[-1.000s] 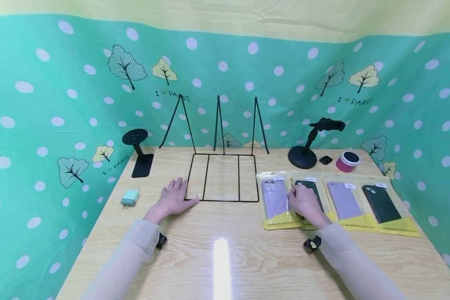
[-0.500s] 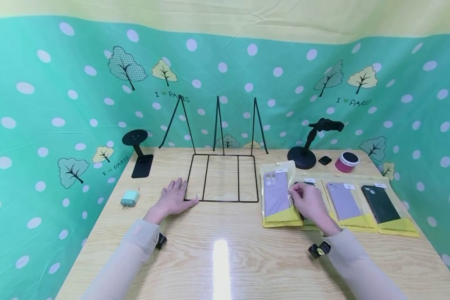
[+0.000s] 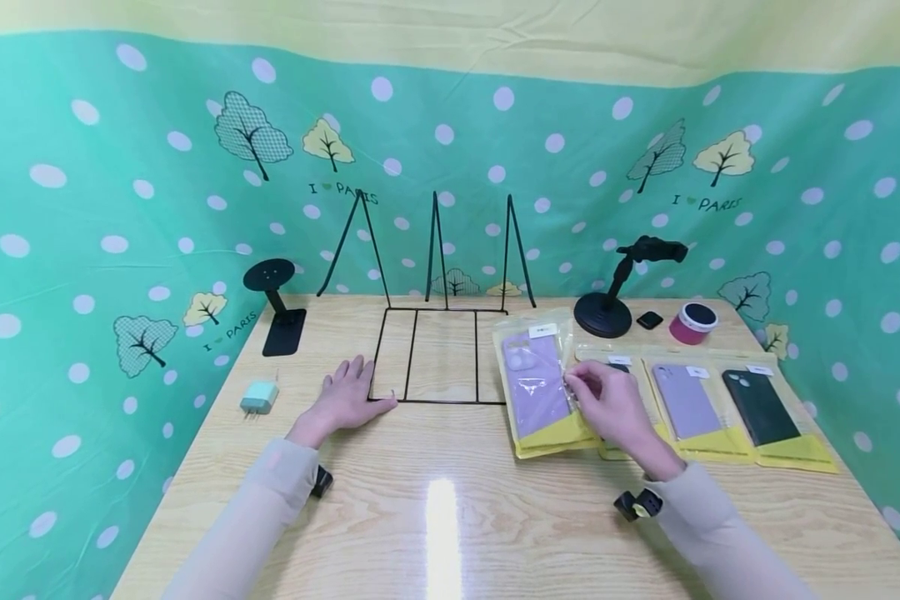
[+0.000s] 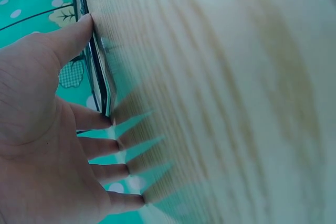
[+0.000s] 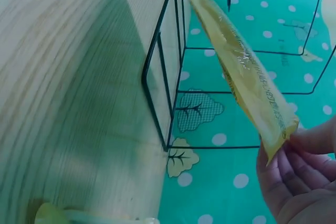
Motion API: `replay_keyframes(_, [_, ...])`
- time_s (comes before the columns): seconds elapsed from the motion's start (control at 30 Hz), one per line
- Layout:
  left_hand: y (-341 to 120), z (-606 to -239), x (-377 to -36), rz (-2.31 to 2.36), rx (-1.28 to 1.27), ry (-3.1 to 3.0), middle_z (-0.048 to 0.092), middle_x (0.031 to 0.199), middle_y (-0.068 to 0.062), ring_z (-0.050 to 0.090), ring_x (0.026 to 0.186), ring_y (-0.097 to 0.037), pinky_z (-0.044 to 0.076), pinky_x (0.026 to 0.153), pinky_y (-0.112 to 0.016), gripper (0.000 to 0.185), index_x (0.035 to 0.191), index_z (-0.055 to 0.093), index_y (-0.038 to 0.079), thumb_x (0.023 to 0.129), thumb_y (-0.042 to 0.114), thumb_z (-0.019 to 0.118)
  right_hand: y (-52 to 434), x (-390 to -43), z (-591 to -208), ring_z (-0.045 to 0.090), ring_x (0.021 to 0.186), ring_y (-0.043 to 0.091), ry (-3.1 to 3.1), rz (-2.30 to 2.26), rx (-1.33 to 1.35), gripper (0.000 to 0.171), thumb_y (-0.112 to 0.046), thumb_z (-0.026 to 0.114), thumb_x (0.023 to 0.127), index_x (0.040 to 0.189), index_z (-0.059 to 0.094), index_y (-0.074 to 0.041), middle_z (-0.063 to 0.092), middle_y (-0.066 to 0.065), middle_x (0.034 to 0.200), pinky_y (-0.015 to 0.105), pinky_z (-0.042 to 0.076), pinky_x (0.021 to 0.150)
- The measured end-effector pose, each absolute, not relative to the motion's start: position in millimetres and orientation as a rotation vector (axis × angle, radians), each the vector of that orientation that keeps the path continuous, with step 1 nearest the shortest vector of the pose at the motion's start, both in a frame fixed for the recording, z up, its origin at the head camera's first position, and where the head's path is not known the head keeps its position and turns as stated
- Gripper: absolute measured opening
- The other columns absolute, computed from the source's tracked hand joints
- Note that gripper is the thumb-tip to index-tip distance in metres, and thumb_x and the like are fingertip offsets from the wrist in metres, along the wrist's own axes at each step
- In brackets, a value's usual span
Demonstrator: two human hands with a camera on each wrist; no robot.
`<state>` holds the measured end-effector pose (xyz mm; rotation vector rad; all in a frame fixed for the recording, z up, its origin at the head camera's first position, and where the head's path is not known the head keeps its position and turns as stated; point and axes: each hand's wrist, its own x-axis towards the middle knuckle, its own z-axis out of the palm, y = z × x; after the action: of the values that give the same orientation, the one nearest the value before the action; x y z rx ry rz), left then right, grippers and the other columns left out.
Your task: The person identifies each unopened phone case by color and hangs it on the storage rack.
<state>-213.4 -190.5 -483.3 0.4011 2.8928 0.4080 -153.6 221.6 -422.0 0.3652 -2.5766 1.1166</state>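
Observation:
My right hand (image 3: 603, 400) pinches the right edge of a yellow packet holding a purple phone case (image 3: 537, 383), lifted and tilted above the table. From the right wrist camera the packet (image 5: 241, 77) slants up from my fingertips (image 5: 299, 156) toward the black wire rack (image 5: 168, 77). My left hand (image 3: 348, 396) lies flat with fingers spread on the wooden table (image 3: 435, 508), its thumb against the front left corner of the wire rack (image 3: 444, 354). In the left wrist view the thumb (image 4: 73, 35) touches the rack's wire (image 4: 102, 82).
Three more packaged cases lie in a row at the right: one half hidden (image 3: 621, 367), a purple one (image 3: 686, 402), a dark one (image 3: 765, 408). Behind stand a black phone holder (image 3: 615, 287), a pink round tin (image 3: 694, 323) and a black stand (image 3: 277, 304). A pale green charger (image 3: 260, 397) lies left.
My right hand has lifted the purple-case packet off the row and carried it left and up toward the rack. The left hand has stayed put.

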Motion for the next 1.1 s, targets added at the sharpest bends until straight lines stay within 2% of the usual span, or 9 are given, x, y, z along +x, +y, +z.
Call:
replay_keyframes(0.3, [-190, -483, -213, 0.402, 0.401, 2.899, 0.015, 0.152, -0.03, 0.012, 0.137, -0.048, 0.014, 0.1, -0.069, 0.093, 0.147, 0.023, -0.009, 0.09, 0.058, 0.053, 205, -147, -419, 0.063, 0.072, 0.012, -2.455, 1.267, 0.488, 0.004, -0.006, 0.065, 0.091, 0.09, 0.068, -0.008, 0.067, -0.003, 0.082, 0.023, 0.052, 0.062])
replay_keyframes(0.43, [-190, -483, -212, 0.409, 0.401, 2.899, 0.016, 0.151, -0.03, 0.012, 0.137, -0.049, 0.014, 0.1, -0.069, 0.092, 0.146, 0.024, -0.01, 0.09, 0.056, 0.055, 196, -143, -417, 0.062, 0.069, 0.012, -2.391, 1.312, 0.576, 0.005, -0.004, 0.065, 0.091, 0.091, 0.069, -0.008, 0.067, -0.002, 0.082, 0.022, 0.05, 0.058])
replay_keyframes(0.6, [-190, -483, -213, 0.411, 0.393, 2.889, 0.014, 0.152, -0.029, 0.011, 0.137, -0.048, 0.013, 0.101, -0.069, 0.092, 0.147, 0.022, -0.008, 0.09, 0.058, 0.053, 176, -128, -392, 0.062, 0.065, 0.018, -2.303, 1.35, 0.678, 0.009, 0.007, 0.065, 0.087, 0.089, 0.068, -0.001, 0.068, 0.006, 0.08, 0.022, 0.048, 0.055])
replay_keyframes(0.73, [-189, -481, -214, 0.415, 0.397, 2.885, 0.013, 0.152, -0.029, 0.01, 0.137, -0.049, 0.012, 0.101, -0.069, 0.093, 0.148, 0.022, -0.008, 0.09, 0.058, 0.053, 165, -120, -376, 0.063, 0.067, 0.022, -2.251, 1.403, 0.751, 0.011, 0.015, 0.064, 0.084, 0.087, 0.066, 0.005, 0.067, 0.012, 0.081, 0.022, 0.05, 0.059])
replay_keyframes(0.93, [-188, -481, -214, 0.416, 0.398, 2.885, 0.014, 0.152, -0.03, 0.011, 0.137, -0.049, 0.012, 0.101, -0.069, 0.093, 0.147, 0.022, -0.008, 0.09, 0.057, 0.055, 159, -125, -391, 0.064, 0.068, 0.019, -2.126, 1.436, 0.846, 0.019, 0.019, 0.065, 0.08, 0.088, 0.067, 0.002, 0.067, 0.009, 0.082, 0.022, 0.052, 0.062])
replay_keyframes(1.1, [-189, -482, -214, 0.407, 0.383, 2.892, 0.015, 0.152, -0.03, 0.012, 0.137, -0.049, 0.013, 0.101, -0.069, 0.093, 0.147, 0.023, -0.009, 0.09, 0.058, 0.055, 154, -131, -401, 0.063, 0.071, 0.016, -2.073, 1.498, 0.881, 0.02, 0.015, 0.065, 0.083, 0.091, 0.068, -0.002, 0.067, 0.005, 0.085, 0.024, 0.053, 0.064])
